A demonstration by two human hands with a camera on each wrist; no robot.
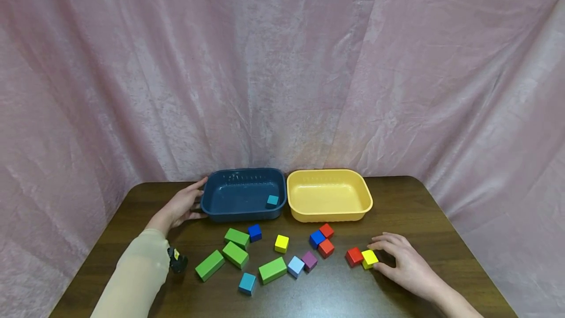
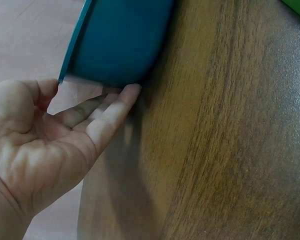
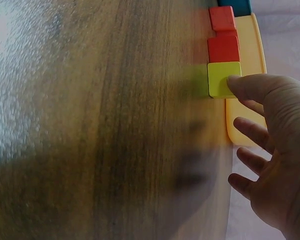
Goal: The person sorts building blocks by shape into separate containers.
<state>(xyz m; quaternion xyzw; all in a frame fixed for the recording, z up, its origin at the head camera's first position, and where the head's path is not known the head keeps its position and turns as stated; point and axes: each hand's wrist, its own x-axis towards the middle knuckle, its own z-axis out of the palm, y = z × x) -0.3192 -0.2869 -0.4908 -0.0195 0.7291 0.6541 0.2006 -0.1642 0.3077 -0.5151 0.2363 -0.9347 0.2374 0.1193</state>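
My left hand (image 1: 183, 206) rests at the left end of a dark blue plastic bin (image 1: 243, 217). In the left wrist view the hand (image 2: 60, 130) has its thumb by the bin's rim and its fingertips at the lower wall of the bin (image 2: 120, 40). My right hand (image 1: 403, 264) pinches a yellow cube (image 1: 369, 259) between thumb and index finger, right beside a red cube (image 1: 354, 257). The right wrist view shows the thumb on the yellow cube (image 3: 220, 79), while the other fingers stay off it. A teal cube (image 1: 272, 201) lies inside the blue bin.
A yellow bin (image 1: 326, 217) stands right of the blue one. Between the hands lie several green blocks (image 1: 272, 270), another yellow cube (image 1: 281, 244), blue cubes (image 1: 254, 232), red cubes (image 1: 326, 248), a purple cube (image 1: 310, 261), a light blue cube (image 1: 295, 266) and a teal cube (image 1: 247, 283).
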